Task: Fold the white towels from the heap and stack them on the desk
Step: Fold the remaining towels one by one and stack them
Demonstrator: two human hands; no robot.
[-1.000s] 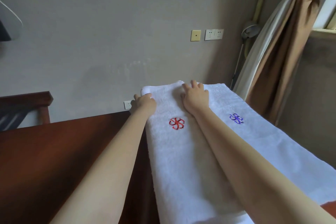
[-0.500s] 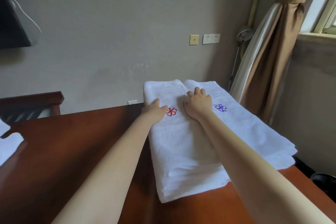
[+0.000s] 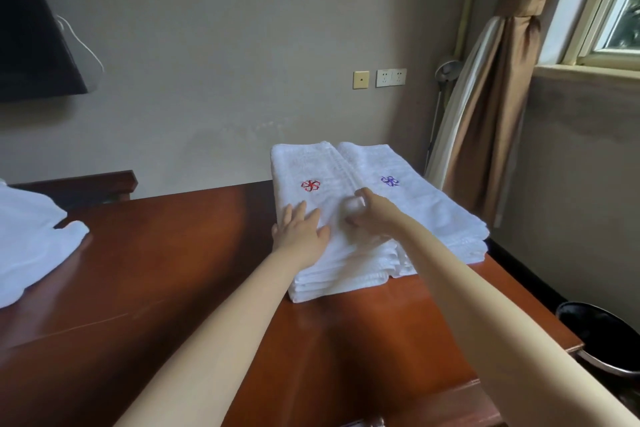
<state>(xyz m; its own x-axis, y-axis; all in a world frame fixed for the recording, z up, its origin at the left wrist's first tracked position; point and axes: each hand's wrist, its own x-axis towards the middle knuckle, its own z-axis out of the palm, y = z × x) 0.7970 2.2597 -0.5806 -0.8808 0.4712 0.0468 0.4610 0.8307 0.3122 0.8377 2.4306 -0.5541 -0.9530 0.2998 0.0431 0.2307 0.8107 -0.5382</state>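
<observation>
Judging by the red-marked stack (image 3: 341, 279), purple-marked stack (image 3: 420, 206) and remaining heap (image 3: 31, 236) on the desk (image 3: 173, 270), I'm partway; left hand (image 3: 303, 236) lies flat, right hand (image 3: 372, 215) pinches the red stack's top towel (image 3: 308, 163).

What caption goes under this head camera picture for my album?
Left hand flat, right hand curled, on the stacked white towels on the desk.

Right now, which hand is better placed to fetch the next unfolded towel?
Probably the left. The left hand lies flat on the folded stack, on the side nearer the heap; the right hand is farther away, fingers curled.
</observation>
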